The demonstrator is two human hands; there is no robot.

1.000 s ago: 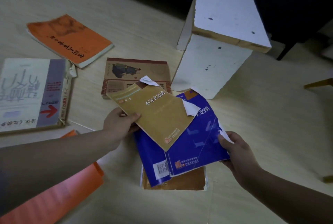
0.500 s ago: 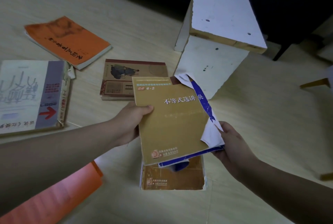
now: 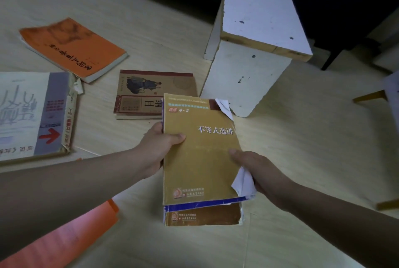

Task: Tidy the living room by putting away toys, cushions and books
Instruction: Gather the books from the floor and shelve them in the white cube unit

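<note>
Yellow book (image 3: 200, 151) atop blue book (image 3: 207, 204), near centre | left hand (image 3: 157, 149) grips left edge, right hand (image 3: 257, 170) grips right edge | risk: torn cover (image 3: 244, 181) at right hand may rip; books may slide apart.

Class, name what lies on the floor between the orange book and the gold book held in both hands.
A brown book with a figure on its cover lies between the orange book and the gold book, seen in the head view.
</note>
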